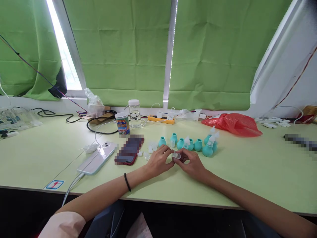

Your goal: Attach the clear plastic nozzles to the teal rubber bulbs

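Note:
Just above the table [260, 175], a small clear plastic cup-like piece [176, 155] is held between my two hands. My left hand [160, 160] pinches it from one side, wearing a black beaded bracelet on the wrist. From the other side, the fingertips of my right hand [191, 164] close on the same piece. Right behind my hands stand several teal rubber bulbs [198, 144]. Some, such as the front right bulb [207, 150], carry translucent white tips. Beside my left hand lie several loose clear pieces [152, 146].
To the left lie a dark-screened phone [130, 150] and a pale phone [97, 158] with a cable. Behind stand a patterned can [123, 124], a lidded jar [134, 114] and a yellow power strip [160, 119]. A red plastic bag [232, 124] lies at the back right.

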